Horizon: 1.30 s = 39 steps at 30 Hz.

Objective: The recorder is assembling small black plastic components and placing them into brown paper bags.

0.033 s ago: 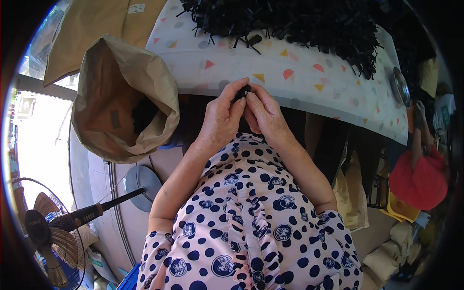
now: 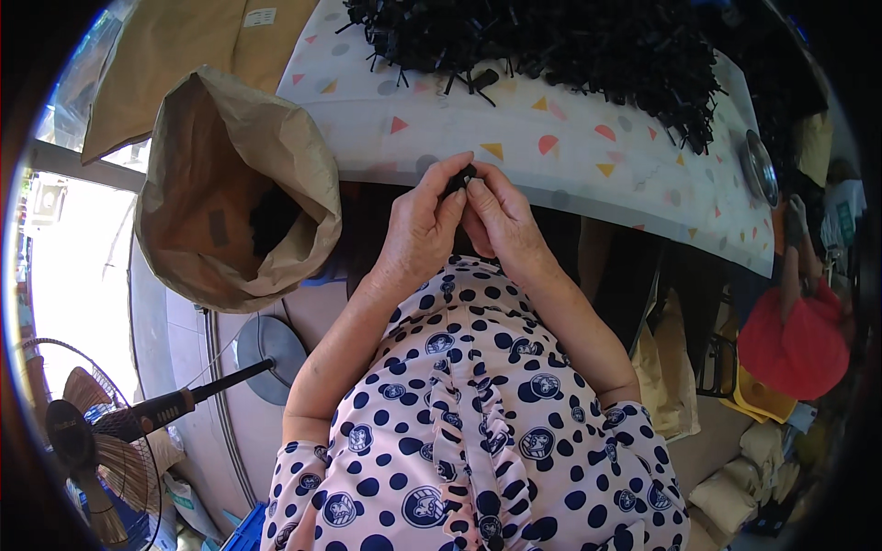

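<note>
Both hands meet just off the table's near edge, around a small black part [image 2: 459, 180] that mostly hides behind my fingers. My left hand [image 2: 424, 216] pinches it between thumb and fingers. My right hand [image 2: 505, 213] grips it from the other side, thumb pressed close to the left thumb. Beyond them, a big heap of small black pieces [image 2: 551, 55] with thin stems covers the far part of the table. One loose black piece [image 2: 482, 81] lies at the heap's near edge.
An open brown paper sack [image 2: 303, 156] with black contents stands left of my hands. The patterned tablecloth [image 2: 441, 129] spans the table; a metal bowl [image 2: 761, 165] sits at its right end. A standing fan [image 2: 83, 432] is lower left. Another person in red [image 2: 795, 340] works at right.
</note>
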Each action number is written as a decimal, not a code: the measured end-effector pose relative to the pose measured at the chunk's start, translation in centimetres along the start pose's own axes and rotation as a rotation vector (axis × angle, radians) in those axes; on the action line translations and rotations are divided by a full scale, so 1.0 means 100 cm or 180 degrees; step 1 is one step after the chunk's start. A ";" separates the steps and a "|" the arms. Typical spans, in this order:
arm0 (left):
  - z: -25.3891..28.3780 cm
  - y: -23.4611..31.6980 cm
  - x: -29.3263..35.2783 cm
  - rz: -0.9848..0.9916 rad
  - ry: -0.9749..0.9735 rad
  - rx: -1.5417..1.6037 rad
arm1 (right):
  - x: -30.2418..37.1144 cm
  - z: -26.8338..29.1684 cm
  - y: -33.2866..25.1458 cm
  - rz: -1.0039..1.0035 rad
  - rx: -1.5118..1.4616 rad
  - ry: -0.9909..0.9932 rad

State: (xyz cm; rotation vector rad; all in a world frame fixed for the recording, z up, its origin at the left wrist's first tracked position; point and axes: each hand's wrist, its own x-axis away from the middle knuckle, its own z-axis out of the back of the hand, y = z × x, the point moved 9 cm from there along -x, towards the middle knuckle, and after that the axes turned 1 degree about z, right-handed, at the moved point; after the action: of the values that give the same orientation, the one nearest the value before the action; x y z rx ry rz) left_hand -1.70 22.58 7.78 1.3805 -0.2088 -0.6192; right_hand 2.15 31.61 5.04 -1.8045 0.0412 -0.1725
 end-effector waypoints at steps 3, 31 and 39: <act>0.008 0.010 0.000 -0.0236 0.0190 -0.0388 | -0.003 -0.009 0.002 -0.0219 -0.0316 -0.0057; -0.002 -0.038 -0.028 0.1357 -0.0086 0.1963 | -0.048 0.108 -0.041 0.0861 0.3203 0.0619; -0.050 -0.051 -0.022 0.1821 -0.0655 0.3152 | 0.011 0.039 -0.038 0.1729 0.2347 0.0170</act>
State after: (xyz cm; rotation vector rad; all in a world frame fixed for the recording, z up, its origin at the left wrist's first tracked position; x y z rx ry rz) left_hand -2.57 27.70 2.36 2.0642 -1.1484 -0.1425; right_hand 3.53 36.14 7.90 -1.0038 0.4437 0.1430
